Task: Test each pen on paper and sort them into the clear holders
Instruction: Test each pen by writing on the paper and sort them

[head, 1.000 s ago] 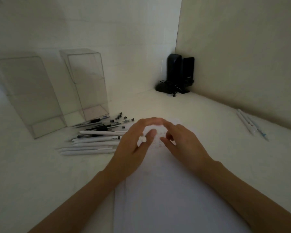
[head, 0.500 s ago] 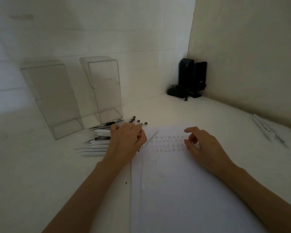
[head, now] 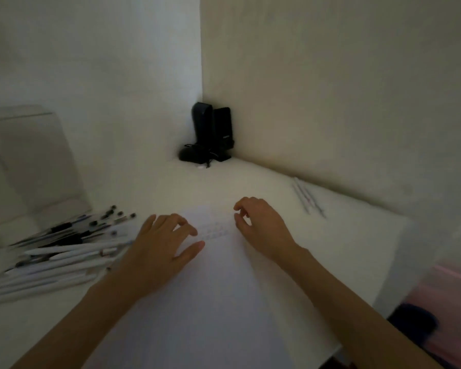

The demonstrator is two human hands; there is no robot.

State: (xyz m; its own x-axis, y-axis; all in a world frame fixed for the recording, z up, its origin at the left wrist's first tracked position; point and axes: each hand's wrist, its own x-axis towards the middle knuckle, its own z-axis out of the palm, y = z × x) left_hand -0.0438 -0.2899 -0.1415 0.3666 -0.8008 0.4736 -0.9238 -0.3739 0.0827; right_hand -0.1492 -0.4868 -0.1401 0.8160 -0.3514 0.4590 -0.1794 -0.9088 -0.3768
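Between pens, next pick due.
L hand (head: 160,249) flat, R hand (head: 258,227) loosely curled, both empty on paper (head: 210,302); next: pinch one from pen pile (head: 64,254) left of L.

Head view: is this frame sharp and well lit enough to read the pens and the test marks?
Head view: dim, flat light with no glare; motion blur smears the pen pile and the clear holder at left; the marks on the paper are too faint and soft to read; wide-angle bending shows toward the edges.
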